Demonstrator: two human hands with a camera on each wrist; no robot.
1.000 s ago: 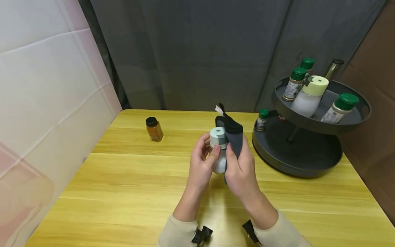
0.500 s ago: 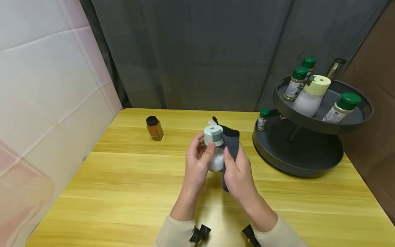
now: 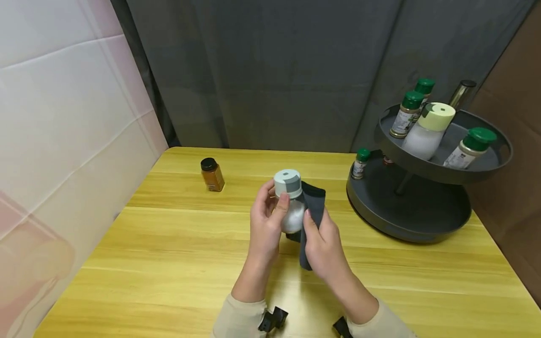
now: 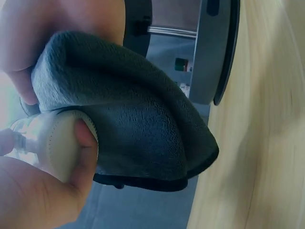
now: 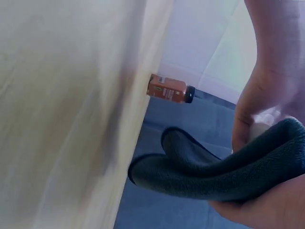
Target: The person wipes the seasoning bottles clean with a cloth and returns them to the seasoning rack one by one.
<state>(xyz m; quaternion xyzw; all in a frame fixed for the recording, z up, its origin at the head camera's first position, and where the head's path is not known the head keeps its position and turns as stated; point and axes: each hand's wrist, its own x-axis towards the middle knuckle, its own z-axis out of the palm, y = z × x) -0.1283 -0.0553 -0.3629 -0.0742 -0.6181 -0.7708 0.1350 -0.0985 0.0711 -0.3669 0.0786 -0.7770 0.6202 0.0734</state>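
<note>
My left hand [image 3: 265, 223] grips a clear shaker jar [image 3: 292, 218] with white contents and a pale grey-green cap [image 3: 288, 182], held upright over the table. To its right, my right hand [image 3: 326, 244] pinches a folded dark grey cloth [image 3: 314, 204] against the jar's side. In the left wrist view the cloth [image 4: 138, 124] drapes beside the jar's base [image 4: 64, 143], and left fingers curl round that base. The right wrist view has the folded cloth [image 5: 228, 176] lying between both hands, covering most of the jar.
An orange spice bottle with a black lid [image 3: 212, 176] stands at the back left of the wooden table [image 3: 169, 263]. On the right is a two-tier dark turntable rack [image 3: 407, 220] with several green-capped bottles and a yellow-capped shaker [image 3: 428, 131]. A dark curtain [image 3: 270, 75] hangs behind.
Both hands have shifted slightly left with the jar and cloth. The cloth's upper end, with its white tag, has dropped behind the jar, and more cloth hangs below the right hand's thumb.
</note>
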